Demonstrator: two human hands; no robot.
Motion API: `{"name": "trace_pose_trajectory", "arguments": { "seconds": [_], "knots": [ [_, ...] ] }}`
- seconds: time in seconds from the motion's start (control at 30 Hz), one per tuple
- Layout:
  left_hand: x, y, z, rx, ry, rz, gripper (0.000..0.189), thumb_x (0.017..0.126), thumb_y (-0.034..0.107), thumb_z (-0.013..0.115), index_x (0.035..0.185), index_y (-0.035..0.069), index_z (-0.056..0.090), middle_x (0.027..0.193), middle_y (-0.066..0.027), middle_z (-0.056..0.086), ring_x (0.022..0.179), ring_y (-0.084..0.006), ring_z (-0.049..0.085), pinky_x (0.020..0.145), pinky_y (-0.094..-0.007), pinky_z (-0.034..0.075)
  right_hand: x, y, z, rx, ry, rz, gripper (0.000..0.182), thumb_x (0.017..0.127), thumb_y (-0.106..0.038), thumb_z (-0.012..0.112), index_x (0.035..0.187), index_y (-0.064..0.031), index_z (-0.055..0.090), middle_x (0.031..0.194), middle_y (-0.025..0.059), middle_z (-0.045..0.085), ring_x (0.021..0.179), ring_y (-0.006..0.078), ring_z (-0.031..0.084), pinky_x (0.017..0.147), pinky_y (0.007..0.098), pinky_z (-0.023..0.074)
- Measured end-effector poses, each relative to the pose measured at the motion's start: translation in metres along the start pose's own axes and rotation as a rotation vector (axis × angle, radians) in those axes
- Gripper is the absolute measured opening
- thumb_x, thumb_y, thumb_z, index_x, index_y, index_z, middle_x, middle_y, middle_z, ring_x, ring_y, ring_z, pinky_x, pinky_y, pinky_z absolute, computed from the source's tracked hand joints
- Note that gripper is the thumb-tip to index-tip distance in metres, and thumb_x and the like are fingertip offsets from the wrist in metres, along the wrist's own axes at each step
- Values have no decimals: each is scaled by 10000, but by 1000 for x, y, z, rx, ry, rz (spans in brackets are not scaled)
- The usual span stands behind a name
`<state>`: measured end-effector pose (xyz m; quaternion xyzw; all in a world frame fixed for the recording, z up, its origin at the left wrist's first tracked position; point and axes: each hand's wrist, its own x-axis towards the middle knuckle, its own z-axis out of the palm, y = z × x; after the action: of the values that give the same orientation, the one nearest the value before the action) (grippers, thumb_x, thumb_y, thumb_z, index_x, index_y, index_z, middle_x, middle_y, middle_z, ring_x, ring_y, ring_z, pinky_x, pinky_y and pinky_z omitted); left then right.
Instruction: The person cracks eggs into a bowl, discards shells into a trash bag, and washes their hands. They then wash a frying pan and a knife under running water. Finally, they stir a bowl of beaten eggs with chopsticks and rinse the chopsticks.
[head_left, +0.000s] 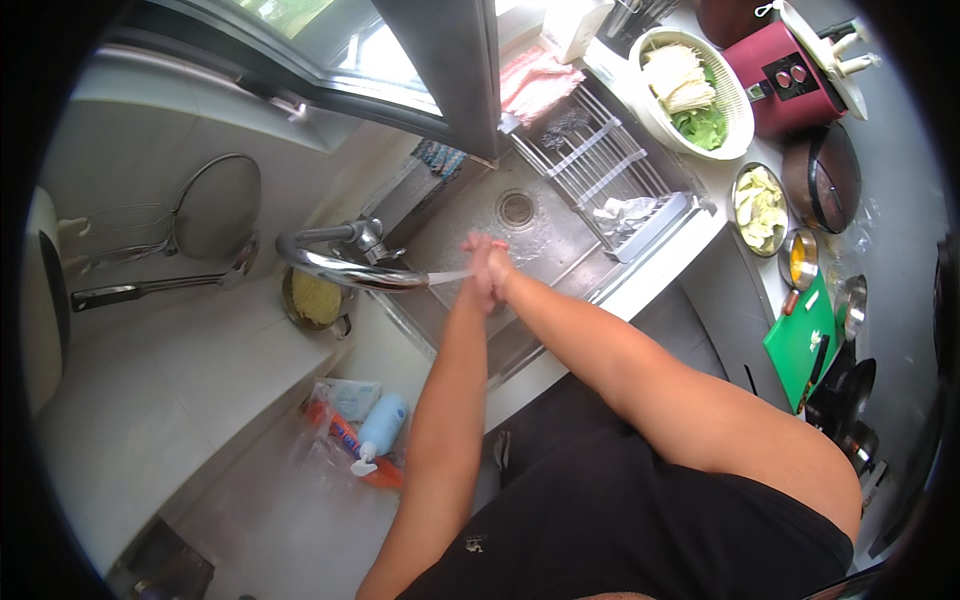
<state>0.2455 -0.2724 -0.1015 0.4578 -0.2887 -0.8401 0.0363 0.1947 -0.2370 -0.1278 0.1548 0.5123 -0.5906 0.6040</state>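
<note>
My left hand (475, 283) and my right hand (497, 271) are pressed together over the steel sink (442, 247). Water (448, 277) streams from the chrome faucet (352, 276) onto them. Fingers overlap and blur, so their exact pose is hard to make out; no object shows between them. Beyond the hands, the round drain (516, 209) lies in the wet basin floor.
A roll-up rack (592, 161) spans the sink's right part. Along the right counter stand a colander of vegetables (739, 112), a bowl of cut leaves (760, 210) and a green cutting board (795, 352). A blue pump bottle (384, 424) is at lower left.
</note>
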Motion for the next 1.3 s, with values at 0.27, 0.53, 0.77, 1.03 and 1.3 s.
{"name": "trace_pose_trajectory", "arguments": {
  "seconds": [0.27, 0.53, 0.77, 1.03, 1.3],
  "knots": [
    [-35, 12, -29, 29, 480, 104, 386, 1018, 387, 520, 1266, 96, 571, 1149, -42, 650, 895, -157, 640, 718, -302, 508, 4, 35, 26, -315, 331, -405, 327, 972, -338, 562, 1081, -36, 623, 1087, 112, 656, 902, 261, 657, 724, 392, 515],
    [-59, 88, -54, 351, 455, 553, 336, 1027, 332, 523, 1186, 62, 643, 1100, -25, 690, 850, -122, 657, 645, -240, 482, 14, 9, 19, 479, 112, 173, 315, 990, -311, 485, 1130, -58, 609, 1042, 121, 686, 934, 264, 672, 769, 338, 558],
    [-54, 93, -40, 370, 420, 324, 499, 986, 417, 579, 1365, 94, 547, 1353, -60, 589, 1137, -236, 604, 860, -345, 488, 18, -17, -46, -602, 377, -111, 695, 914, -533, 516, 1413, -51, 478, 1374, 209, 544, 1259, 375, 520, 1042, 479, 418],
    [-32, -42, -6, -32, -12, 271, 694, 1008, 620, 343, 1354, 44, 516, 1400, -154, 528, 1315, -272, 475, 1133, -396, 325, -55, 2, 9, 170, -210, 144, 755, 857, -634, 608, 1425, -164, 444, 1434, 182, 410, 1332, 314, 397, 1045, 520, 365],
    [-91, -17, 83, -497, 638, 14, 547, 997, 532, 462, 1158, 27, 595, 1172, -117, 629, 1063, -248, 637, 889, -407, 534, -102, -36, -20, -1879, -324, -802, 165, 852, -286, 651, 958, -197, 739, 841, 97, 717, 788, 311, 692, 657, 442, 550]
  ]
}}
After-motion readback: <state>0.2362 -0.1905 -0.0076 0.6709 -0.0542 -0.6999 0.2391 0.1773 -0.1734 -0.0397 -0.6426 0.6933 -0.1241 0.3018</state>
